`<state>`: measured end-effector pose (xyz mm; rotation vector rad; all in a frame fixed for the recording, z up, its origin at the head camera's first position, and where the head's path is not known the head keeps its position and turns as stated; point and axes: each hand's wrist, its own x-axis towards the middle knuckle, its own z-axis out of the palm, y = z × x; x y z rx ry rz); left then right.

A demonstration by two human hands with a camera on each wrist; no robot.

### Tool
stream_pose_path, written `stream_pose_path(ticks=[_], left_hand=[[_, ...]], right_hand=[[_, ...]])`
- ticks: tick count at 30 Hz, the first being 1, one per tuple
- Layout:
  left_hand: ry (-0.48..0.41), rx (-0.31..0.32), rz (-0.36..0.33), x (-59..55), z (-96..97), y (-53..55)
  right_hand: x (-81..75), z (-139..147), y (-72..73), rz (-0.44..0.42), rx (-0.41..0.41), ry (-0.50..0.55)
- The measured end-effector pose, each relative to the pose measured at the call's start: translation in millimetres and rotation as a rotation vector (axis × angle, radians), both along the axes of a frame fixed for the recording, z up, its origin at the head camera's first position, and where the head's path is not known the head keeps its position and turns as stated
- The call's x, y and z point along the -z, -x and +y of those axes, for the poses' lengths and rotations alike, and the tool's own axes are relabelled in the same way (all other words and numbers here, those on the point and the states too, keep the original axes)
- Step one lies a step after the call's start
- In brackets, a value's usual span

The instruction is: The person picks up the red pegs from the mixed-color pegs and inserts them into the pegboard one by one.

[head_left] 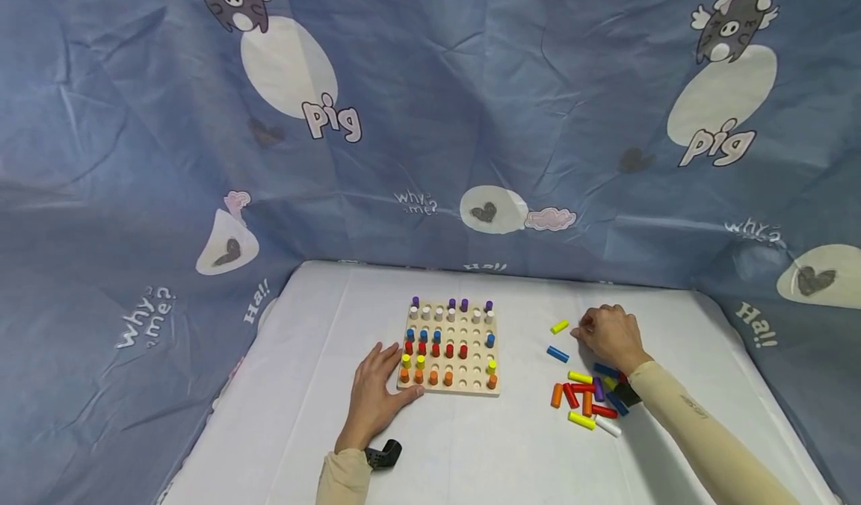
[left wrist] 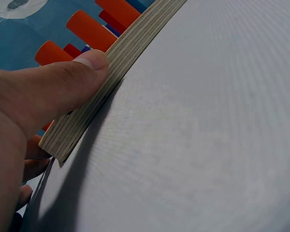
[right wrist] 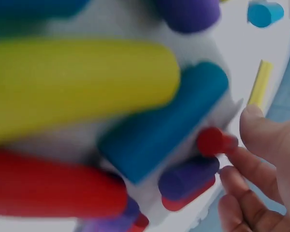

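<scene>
A wooden pegboard (head_left: 464, 382) stands on the white table with rows of coloured pegs upright in its holes. At its near left corner my left hand (head_left: 373, 397) holds it. The left thumb (left wrist: 63, 79) lies against the layered front edge beside the orange pegs (left wrist: 89, 29); the other fingers are along the left side, partly hidden by the board. My right hand (head_left: 610, 337) is low over the table beyond the loose pegs. In the right wrist view its thumb and index finger pinch the end of a red peg (right wrist: 210, 141), near a purple peg (right wrist: 188, 179).
Loose pegs in several colours lie around the right wrist, among them a white peg (head_left: 608, 426) and an orange peg (head_left: 557, 395). Apart from them, a yellow peg (head_left: 560, 326) and a blue peg (head_left: 557, 354) lie nearer the board. A patterned blue cloth (head_left: 430, 154) hangs behind the table.
</scene>
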<state>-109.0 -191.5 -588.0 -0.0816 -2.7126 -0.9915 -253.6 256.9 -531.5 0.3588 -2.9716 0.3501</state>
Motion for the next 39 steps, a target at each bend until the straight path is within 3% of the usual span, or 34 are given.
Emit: stream_pose_path(ticks=[6,12,15,20,27,34,39], left_hand=[[-0.016,-0.007,-0.03,-0.9,0.7,-0.7],[-0.002,-0.009,0.0,-0.1,1.4,-0.7],[-0.002,-0.007,0.01,0.4,2.0,-1.1],[-0.025,-0.011,-0.024,-0.3,2.4,-1.5],[-0.002,-0.007,-0.001,-2.3,0.7,-0.2],[-0.013,0.001,-0.015,-4.5,0.1,0.3],[-0.006,0.0,-0.019,-3.8,0.3,0.7]], right_hand=[[-8.5,4,0.8,-0.096,0.025,-0.028],[-9.2,3,-0.3,-0.176,0.04,-0.008],[-8.4,3,-1.3,-0.16,0.03,-0.001],[-8.7,1,-1.9,-0.06,-0.016,-0.002],[-18.2,-10,-0.3,0.044,-0.075,0.05],[-29.0,-25,-4.7,-0.035,-0.086,0.18],[-35.0,-32,-8.3,-0.051,-0.155,0.231]])
